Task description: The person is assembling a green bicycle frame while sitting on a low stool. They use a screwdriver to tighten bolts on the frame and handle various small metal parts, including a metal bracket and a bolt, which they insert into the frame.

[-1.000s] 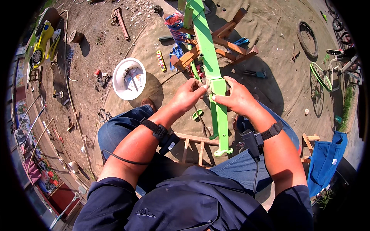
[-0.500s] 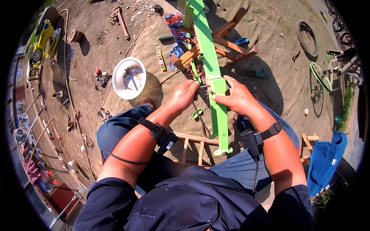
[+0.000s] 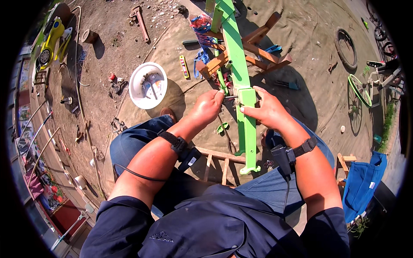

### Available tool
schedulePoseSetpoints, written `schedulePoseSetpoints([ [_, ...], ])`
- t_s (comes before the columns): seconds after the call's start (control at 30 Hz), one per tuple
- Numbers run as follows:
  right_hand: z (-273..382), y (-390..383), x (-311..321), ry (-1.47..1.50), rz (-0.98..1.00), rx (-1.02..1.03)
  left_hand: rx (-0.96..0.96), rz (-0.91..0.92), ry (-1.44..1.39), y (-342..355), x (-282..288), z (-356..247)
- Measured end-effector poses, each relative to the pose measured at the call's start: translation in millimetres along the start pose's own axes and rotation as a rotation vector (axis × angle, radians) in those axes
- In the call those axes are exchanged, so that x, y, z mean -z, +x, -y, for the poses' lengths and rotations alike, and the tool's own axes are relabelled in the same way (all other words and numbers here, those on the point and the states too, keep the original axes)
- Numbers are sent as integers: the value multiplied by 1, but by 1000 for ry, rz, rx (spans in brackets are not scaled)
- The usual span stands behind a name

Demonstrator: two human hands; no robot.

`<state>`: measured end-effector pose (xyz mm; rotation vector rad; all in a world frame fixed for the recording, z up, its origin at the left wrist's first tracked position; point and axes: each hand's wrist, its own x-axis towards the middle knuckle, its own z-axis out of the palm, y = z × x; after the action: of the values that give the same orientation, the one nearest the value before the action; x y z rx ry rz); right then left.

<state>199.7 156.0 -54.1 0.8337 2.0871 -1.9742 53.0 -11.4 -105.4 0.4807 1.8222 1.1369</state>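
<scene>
A long bright-green metal frame (image 3: 237, 60) runs from the top of the view down between my knees, its lower end near my lap. My right hand (image 3: 272, 108) grips its right side at a short sleeve-like joint, thumb laid on the front and fingers at the far edge. On the other side my left hand (image 3: 207, 105) is closed in a pinch around a thin metal rod (image 3: 231, 97) that points into the frame's left side. The rod's far end is hidden at the joint. Under the frame's upper part stands a brown wooden stand (image 3: 258, 51).
A white basin (image 3: 148, 85) with small parts stands on the left, near a yellow-and-red packet (image 3: 184, 66). A pipe wrench (image 3: 140, 25) lies farther off. At right are a loose tyre (image 3: 345, 49) and a bicycle wheel (image 3: 359, 91). Blue cloth (image 3: 365, 185) hangs lower right.
The whole view has shifted slightly, so the surroundings sit a little lower and farther right. Both hands keep the same holds on the rod and the frame.
</scene>
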Motion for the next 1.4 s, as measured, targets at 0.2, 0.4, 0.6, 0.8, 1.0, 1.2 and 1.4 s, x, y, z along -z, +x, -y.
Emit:
schedulePoseSetpoints([
  [0.2,7,-3,-5,30,-58,45,121,67,-144,-3,3,-9],
  [0.4,4,-1,-1,-55,-58,125,311,204,-346,-6,8,-13],
  [0.6,-10,2,-1,-71,-97,107,316,259,-406,-6,11,-12],
  [0.8,-7,1,-3,-26,-97,87,312,259,-335,-7,12,-17],
  [1.0,4,-1,-1,-33,-45,99,339,76,-332,-6,18,-17],
  [1.2,4,0,2,-80,-44,109,361,61,-279,-4,20,-13],
  [1.4,-19,6,5,-174,-81,-46,477,-42,-270,-9,38,1],
])
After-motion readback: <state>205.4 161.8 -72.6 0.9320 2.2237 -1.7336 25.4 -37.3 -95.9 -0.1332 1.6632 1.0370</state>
